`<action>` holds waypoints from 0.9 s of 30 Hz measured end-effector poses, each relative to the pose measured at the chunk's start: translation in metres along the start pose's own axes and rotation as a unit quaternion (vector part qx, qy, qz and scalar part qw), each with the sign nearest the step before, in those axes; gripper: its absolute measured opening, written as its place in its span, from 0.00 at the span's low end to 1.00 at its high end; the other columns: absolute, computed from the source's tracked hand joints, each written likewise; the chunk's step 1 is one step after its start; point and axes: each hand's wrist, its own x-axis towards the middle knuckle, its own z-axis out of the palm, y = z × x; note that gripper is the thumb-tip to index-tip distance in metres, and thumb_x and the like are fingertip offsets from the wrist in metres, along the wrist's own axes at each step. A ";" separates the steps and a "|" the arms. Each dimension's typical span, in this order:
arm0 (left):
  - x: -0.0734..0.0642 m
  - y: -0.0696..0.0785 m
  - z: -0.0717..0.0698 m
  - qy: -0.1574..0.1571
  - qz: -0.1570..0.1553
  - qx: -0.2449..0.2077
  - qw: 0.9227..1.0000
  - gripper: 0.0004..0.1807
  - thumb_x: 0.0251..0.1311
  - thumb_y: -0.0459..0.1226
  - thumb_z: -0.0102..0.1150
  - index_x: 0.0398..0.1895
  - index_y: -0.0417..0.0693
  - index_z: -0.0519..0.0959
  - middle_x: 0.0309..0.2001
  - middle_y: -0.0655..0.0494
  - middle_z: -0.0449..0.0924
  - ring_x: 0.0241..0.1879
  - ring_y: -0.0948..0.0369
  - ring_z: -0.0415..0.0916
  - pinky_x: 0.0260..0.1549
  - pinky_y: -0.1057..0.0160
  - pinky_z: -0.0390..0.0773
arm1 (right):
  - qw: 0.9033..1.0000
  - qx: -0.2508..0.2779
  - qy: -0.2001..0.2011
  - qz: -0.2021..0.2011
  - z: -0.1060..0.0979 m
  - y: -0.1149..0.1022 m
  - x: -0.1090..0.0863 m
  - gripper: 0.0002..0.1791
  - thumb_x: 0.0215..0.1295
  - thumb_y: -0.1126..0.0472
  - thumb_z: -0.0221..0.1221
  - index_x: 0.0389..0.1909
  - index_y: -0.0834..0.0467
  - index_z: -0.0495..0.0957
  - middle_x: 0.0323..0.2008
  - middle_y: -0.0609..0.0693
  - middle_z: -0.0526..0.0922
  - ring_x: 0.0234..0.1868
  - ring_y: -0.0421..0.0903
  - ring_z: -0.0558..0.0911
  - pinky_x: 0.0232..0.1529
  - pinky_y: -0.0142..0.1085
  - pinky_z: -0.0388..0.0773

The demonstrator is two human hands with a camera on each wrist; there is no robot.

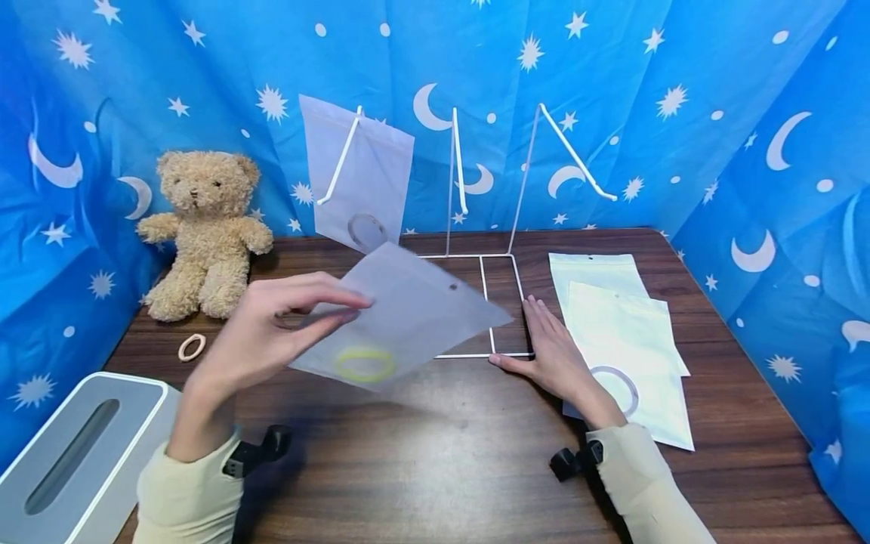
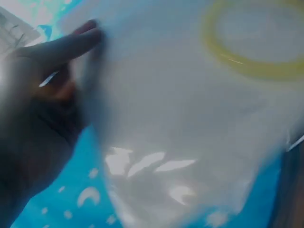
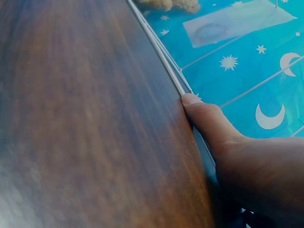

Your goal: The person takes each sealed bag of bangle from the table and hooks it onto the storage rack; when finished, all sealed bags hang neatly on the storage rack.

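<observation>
My left hand [image 1: 285,317] pinches a frosted plastic pouch [image 1: 414,302] by its left edge, holding it tilted above the table. A yellow ring [image 2: 261,70] shows through the pouch, and a small hole is near its far edge. My right hand [image 1: 560,363] rests on the front right corner of a white wire display rack [image 1: 465,356], fingers extended along the side rod and thumb [image 3: 206,114] on the front rod. Three prongs rise from the rack; another pouch [image 1: 360,170] with a ring inside hangs on the left prong. The held pouch hides part of the rack's base.
Several white pouches [image 1: 625,340] lie overlapping on the table at right, one showing a pale ring. A teddy bear [image 1: 200,234] sits at back left, with a light wooden ring [image 1: 192,338] near its feet. A white-and-grey tissue box [image 1: 129,412] stands at front left. Blue curtains surround the table.
</observation>
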 end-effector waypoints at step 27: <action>0.018 -0.025 0.059 0.237 -0.013 -0.164 0.958 0.16 0.54 0.14 0.57 0.47 0.23 0.80 0.46 0.33 0.81 0.24 0.65 0.66 0.18 0.73 0.60 | 1.000 0.004 0.011 -0.008 0.002 0.004 0.001 0.65 0.53 0.26 0.59 0.77 0.64 0.44 0.76 0.62 0.47 0.76 0.57 0.46 0.71 0.54 0.48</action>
